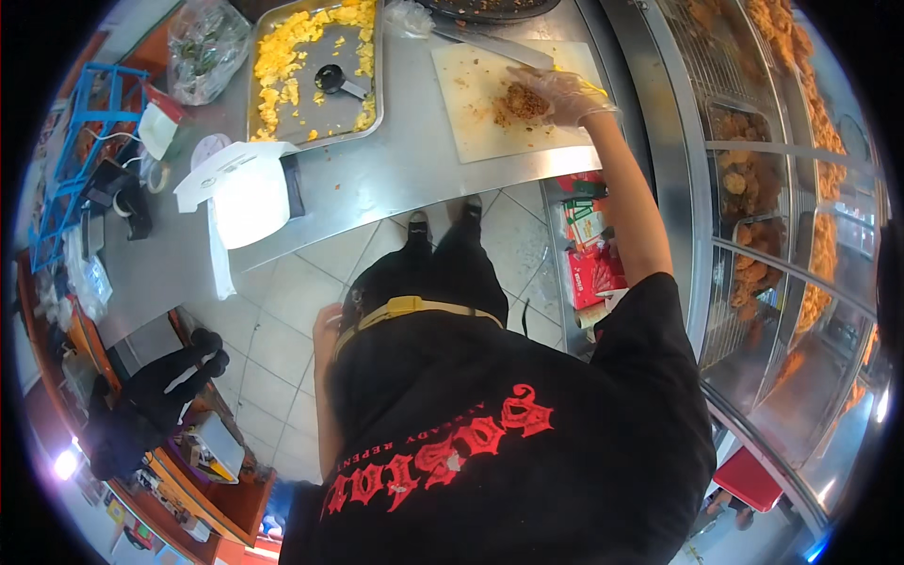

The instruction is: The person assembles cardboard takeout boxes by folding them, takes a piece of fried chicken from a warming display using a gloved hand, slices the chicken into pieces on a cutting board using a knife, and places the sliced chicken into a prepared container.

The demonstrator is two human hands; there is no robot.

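Note:
My right hand (558, 97), in a clear plastic glove, is low over a white cutting board (480, 141). Its fingers reach around a small heap of brown chopped food (524, 102). A knife (494, 48) lies across the far part of the board; its yellow handle runs along the far side of the glove and is partly hidden by it. Whether my fingers grip the handle or the food is unclear. My left hand (326, 326) hangs bare beside my hip, partly hidden, apart from the counter.
On the steel counter (409, 148) stand a metal tray (311, 138) of yellow scrambled egg with a black scoop (330, 79), a white paper box (251, 194) and a plastic bag of greens (205, 56). A glass display case (748, 212) holds fried food. A person (152, 409) is at lower left.

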